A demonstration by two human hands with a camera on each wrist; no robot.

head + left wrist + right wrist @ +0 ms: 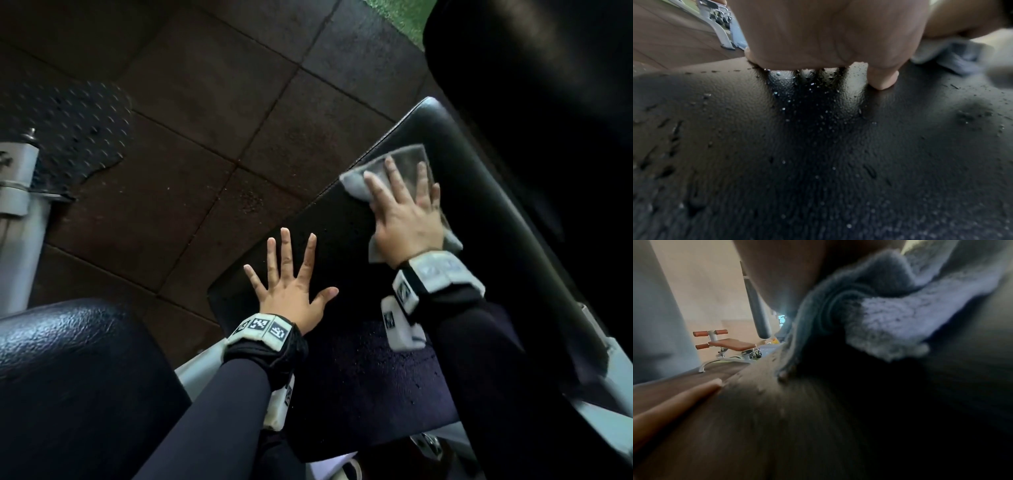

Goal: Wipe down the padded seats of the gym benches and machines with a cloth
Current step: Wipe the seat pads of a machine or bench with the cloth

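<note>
fingers (394,171) of the right hand (407,219) spread flat on the cloth (407,164); left hand (291,294) splayed on the wet seat (359,370); grey post (20,205) at left edge, rubber floor tiles (212,102) upper left.

We see a black, pebble-grained padded seat (342,236) under a pale grey cloth (407,168). The floor tiles (205,102) are dark brown. A far bench (731,344) has orange-brown pads.

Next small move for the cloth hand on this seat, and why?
Probably drag the cloth back toward the body: the right hand presses it flat at the far end of the seat pad, droplets cover the near part, and the left hand braces flat.
</note>
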